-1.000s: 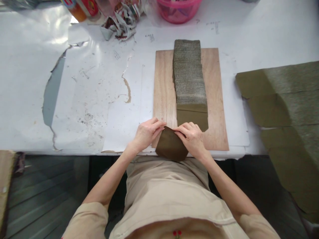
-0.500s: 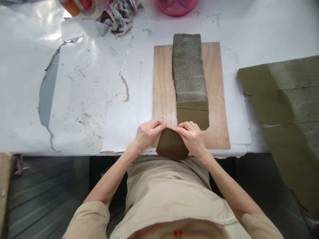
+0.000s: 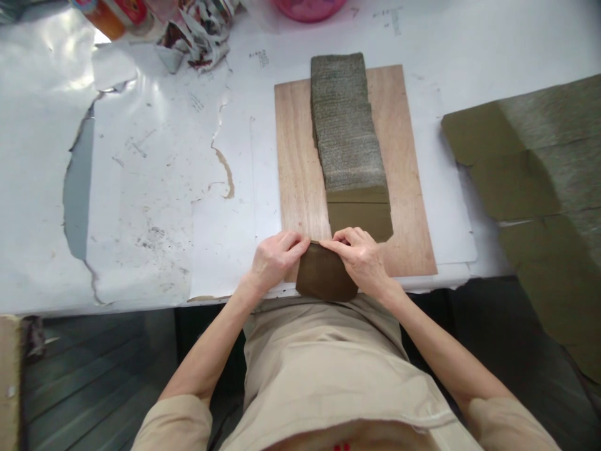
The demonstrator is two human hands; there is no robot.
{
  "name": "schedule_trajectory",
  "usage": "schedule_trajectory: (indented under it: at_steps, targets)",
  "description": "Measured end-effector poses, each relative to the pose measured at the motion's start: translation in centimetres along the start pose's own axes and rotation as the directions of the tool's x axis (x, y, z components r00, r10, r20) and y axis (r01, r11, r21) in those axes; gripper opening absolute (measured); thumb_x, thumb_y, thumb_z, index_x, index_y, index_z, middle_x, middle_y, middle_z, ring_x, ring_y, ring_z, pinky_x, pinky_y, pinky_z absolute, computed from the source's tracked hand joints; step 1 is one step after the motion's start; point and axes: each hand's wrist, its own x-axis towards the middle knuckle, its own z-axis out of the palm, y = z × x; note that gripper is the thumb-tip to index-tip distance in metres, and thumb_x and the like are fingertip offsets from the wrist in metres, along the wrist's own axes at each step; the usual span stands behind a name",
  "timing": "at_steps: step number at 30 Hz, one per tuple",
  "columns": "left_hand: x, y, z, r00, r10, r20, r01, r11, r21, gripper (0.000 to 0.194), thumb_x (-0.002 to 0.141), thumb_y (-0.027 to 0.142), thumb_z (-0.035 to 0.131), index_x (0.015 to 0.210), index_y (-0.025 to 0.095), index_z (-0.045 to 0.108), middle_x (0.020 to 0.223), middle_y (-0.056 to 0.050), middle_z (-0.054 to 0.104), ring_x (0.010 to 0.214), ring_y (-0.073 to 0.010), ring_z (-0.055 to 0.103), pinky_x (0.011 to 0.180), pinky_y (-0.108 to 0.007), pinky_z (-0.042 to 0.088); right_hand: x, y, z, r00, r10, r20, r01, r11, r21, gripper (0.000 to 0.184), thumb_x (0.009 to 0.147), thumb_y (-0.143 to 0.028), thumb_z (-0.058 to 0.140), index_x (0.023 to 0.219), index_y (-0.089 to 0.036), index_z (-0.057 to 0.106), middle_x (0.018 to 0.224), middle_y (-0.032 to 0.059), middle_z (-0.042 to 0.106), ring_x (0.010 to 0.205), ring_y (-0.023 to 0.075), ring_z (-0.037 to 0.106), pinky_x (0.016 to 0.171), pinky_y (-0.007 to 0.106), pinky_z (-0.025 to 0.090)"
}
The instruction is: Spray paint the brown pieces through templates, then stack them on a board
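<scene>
Panel (image 3: 327,275) Held Two-Handed at Front of Table (image 3: 32,238)

Left hand (image 3: 277,255): the thumb and fingertips pinched the panel's upper edge toward its left end. Right hand (image 3: 365,260): the thumb and forefinger pinched the same edge just beside the left fingertips, with the remaining fingers curled. A short run of edge showed between the two grips. From where I stood, that edge seemed turned over in a narrow fold, but the fingers covered too much of it to be certain.

The dark brown panel lay at the table's front edge, close to the person's beige garment (image 3: 323,369), with its upper part over the near side of a wooden board (image 3: 298,138). Beyond the right hand, a stack of overlapping pieces (image 3: 345,119) ran lengthwise along the board. Most of its length was rough and grey; its near end was smooth and olive. The far end projected past the board.

To the right, olive and grey sheets (image 3: 507,181) overhung the table's front edge. At the far left, bottles (image 3: 98,19) stood near crumpled paper (image 3: 206,37).
</scene>
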Motion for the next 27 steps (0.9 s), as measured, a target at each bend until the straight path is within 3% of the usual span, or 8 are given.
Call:
schedule_trajectory:
  at_steps: [10, 16, 22, 27]
  targets:
    - [0.2, 0.0, -0.5, 0.997, 0.059, 0.039, -0.062, 0.996, 0.071, 0.022, 0.096, 0.012, 0.045, 0.109, 0.017, 0.063, 0.089, -0.006, 0.068, 0.079, -0.0155, 0.062, 0.063, -0.026, 0.046, 0.1, -0.1, -0.1, 1.000, -0.002, 0.011, 0.003, 1.000, -0.022, 0.032, 0.099, -0.013, 0.045, 0.107, -0.026, 0.073, 0.091, 0.0052, 0.063, 0.083, 0.0177, 0.050, 0.074, 0.031, 0.039]
    - [0.7, 0.1, -0.8, 0.999, -0.038, 0.014, 0.038, 0.998, -0.051, 0.024, 0.095, 0.015, 0.048, 0.115, 0.017, 0.062, 0.092, -0.005, 0.070, 0.081, -0.0145, 0.064, 0.065, -0.025, 0.047, 0.1, -0.1, -0.1, 0.999, 0.020, 0.026, -0.020, 1.000, -0.016, 0.032, 0.099, -0.014, 0.045, 0.108, -0.028, 0.072, 0.091, 0.0046, 0.063, 0.082, 0.0175, 0.050, 0.073, 0.031, 0.038]
    - [1.2, -0.3, -1.4, 0.988, -0.130, 0.078, 0.146, 0.954, -0.261, 0.021, 0.096, 0.022, 0.050, 0.111, 0.019, 0.065, 0.095, -0.004, 0.069, 0.082, -0.0115, 0.065, 0.067, -0.021, 0.048, 0.1, -0.1, 0.0, 1.000, 0.023, 0.019, -0.023, 1.000, 0.003, 0.030, 0.099, -0.016, 0.046, 0.108, -0.027, 0.072, 0.091, 0.0048, 0.063, 0.081, 0.0177, 0.049, 0.073, 0.032, 0.038]
    - [1.1, -0.2, -0.8, 0.995, -0.094, 0.035, 0.099, 0.980, -0.172, 0.020, 0.097, 0.023, 0.048, 0.102, 0.019, 0.067, 0.090, -0.004, 0.069, 0.079, -0.0126, 0.064, 0.065, -0.023, 0.047, 0.1, -0.1, -0.1, 0.999, 0.037, 0.022, -0.038, 0.999, 0.013, 0.030, 0.099, -0.017, 0.046, 0.108, -0.029, 0.072, 0.092, 0.0045, 0.063, 0.082, 0.0178, 0.049, 0.073, 0.032, 0.038]
